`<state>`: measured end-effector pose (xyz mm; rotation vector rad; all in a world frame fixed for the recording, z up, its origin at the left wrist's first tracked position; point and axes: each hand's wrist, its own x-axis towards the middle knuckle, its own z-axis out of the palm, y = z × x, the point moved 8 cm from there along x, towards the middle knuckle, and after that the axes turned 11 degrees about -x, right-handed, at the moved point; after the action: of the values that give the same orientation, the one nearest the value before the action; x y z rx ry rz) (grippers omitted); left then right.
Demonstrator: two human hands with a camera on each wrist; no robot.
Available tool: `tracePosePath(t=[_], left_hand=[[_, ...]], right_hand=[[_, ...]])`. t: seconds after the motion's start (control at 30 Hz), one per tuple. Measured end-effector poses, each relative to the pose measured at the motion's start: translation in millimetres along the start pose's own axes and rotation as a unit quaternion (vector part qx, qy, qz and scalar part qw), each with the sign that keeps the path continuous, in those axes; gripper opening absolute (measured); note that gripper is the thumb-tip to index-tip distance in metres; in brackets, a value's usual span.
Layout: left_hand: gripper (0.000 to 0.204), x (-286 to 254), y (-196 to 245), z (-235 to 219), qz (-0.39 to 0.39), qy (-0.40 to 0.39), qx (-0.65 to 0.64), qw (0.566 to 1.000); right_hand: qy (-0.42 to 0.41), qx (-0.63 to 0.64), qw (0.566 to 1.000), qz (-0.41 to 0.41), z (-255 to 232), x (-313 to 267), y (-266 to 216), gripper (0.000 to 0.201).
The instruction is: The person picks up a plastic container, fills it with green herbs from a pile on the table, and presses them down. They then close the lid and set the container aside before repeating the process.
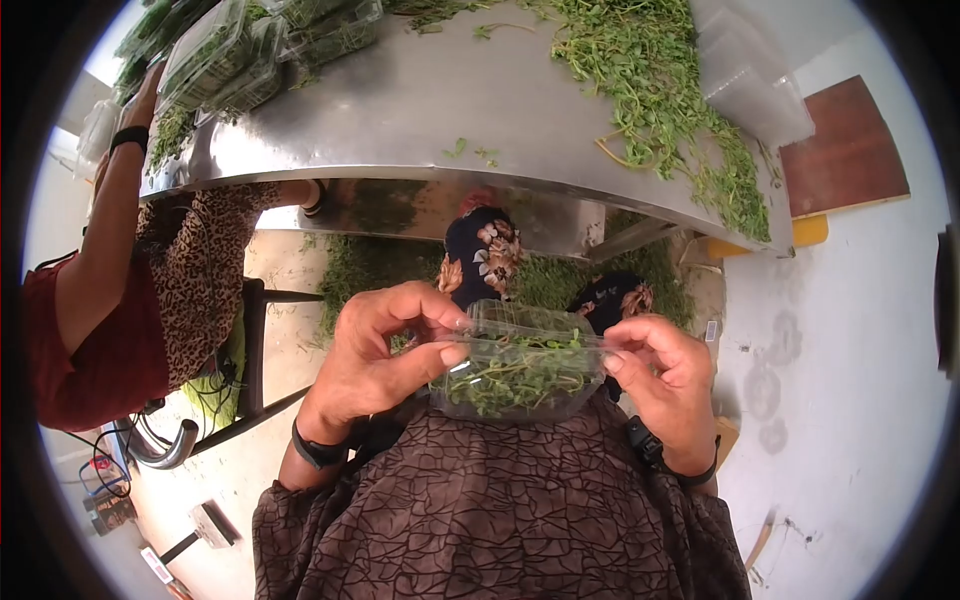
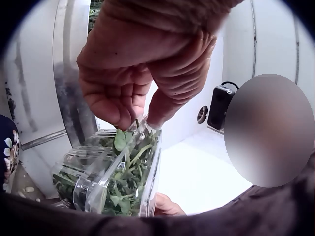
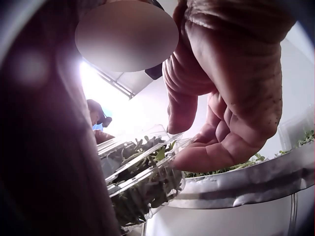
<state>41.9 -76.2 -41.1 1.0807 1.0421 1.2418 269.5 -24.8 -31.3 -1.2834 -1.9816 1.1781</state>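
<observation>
A clear plastic clamshell box (image 1: 515, 408) filled with leafy green sprigs (image 1: 525, 375) is held over the person's lap. At its left corner the left hand (image 1: 380, 345) pinches the rim between thumb and fingers. The right hand (image 1: 668, 378) pinches the opposite corner the same way. In the left wrist view, the lid and base of the box (image 2: 118, 172) stand slightly apart at the rim, with leaves showing between them. The right wrist view shows thumb and fingers of the right hand (image 3: 226, 108) at the edge of the box (image 3: 147, 182).
A metal table (image 1: 440, 100) stands ahead, bearing a heap of loose greens (image 1: 650, 80) and stacked filled boxes (image 1: 230, 60). Nested empty boxes (image 1: 750, 85) sit at its right end. Another person (image 1: 100, 310) is at the left. Greens (image 1: 370, 275) also lie under the table.
</observation>
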Motion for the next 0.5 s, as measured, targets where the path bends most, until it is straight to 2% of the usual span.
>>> tracePosePath(t=[0.13,0.23,0.3,0.4,0.5], left_hand=[[0.019,-0.4,-1.8,0.2,0.013,-0.007,-0.01,1.0],[0.018,-0.6,-3.3,1.6,-0.01,-0.008,-0.047,0.999],[0.016,-0.9,-7.5,3.5,-0.068,0.001,-0.093,0.993],[0.015,-3.0,-6.9,2.4,-0.079,0.012,-0.067,0.995],[0.014,-3.0,-8.9,0.8,-0.024,0.014,-0.041,0.999]], right_hand=[[-0.007,-0.027,1.0,-0.01,-0.4,-2.9,-0.8,0.016],[0.005,-0.024,0.999,-0.03,-2.0,-4.6,-3.4,0.014],[0.0,-0.022,0.999,-0.025,-1.5,-6.0,-1.5,0.014],[-0.003,0.006,1.0,-0.01,1.8,-6.7,2.1,0.013],[0.004,0.026,1.0,0.003,0.9,-7.4,6.0,0.012]])
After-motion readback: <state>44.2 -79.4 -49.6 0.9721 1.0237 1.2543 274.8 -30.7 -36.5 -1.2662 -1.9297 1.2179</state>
